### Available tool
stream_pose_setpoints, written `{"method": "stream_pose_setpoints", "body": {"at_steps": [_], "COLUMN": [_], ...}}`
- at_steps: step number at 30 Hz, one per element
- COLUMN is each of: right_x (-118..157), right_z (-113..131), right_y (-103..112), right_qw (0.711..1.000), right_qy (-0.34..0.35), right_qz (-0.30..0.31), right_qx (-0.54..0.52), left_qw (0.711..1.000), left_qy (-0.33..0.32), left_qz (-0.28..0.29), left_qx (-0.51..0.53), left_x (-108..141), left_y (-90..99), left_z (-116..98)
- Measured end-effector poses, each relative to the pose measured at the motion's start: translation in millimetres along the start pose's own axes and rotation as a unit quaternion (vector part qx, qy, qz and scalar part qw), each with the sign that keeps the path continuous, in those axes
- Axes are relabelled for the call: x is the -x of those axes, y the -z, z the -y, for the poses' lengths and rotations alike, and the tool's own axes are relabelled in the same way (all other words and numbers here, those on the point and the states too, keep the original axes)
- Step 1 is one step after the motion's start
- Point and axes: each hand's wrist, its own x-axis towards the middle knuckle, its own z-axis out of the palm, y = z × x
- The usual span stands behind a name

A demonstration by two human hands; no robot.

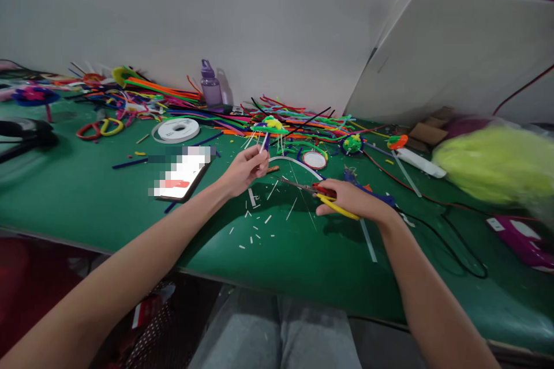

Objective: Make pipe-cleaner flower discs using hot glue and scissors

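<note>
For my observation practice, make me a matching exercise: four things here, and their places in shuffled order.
1. Translucent purple plastic bottle
2. Round white ribbon spool
3. Fuzzy green disc topped with yellow
4. Nearer metal scissors with red and yellow handles

A. In the right hand
B. Lying flat on the green tabletop
C. Upright before the pale wall panel
D. Held up by the left hand

Pairs: 1-C; 2-B; 3-D; 4-A

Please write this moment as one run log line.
left hand: holds green-and-yellow craft piece | right hand: holds scissors, blades toward left hand | green table: white scraps scattered
</note>
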Motion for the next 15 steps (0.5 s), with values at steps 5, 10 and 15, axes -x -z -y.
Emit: {"method": "stream_pose_setpoints", "body": {"at_steps": [5, 10, 15], "right_x": [-4, -6, -9], "right_z": [-4, -7, -10], "right_y": [-5, -12, -19], "right_qw": [0.999, 0.996, 0.994], "right_qy": [-0.010, -0.025, -0.015], "right_qz": [-0.035, -0.080, -0.107], "right_qx": [0.030, 0.031, 0.005], "left_qw": [1.000, 1.000, 1.000], "left_qy": [-0.010, -0.003, 0.007], "left_qz": [-0.008, 0.000, -0.001], "left_qx": [-0.021, -0.025, -0.026], "left_x": [-2, -2, -1], "left_y": [5.0, 3.9, 3.0], "left_z": [3, 3, 3]}}
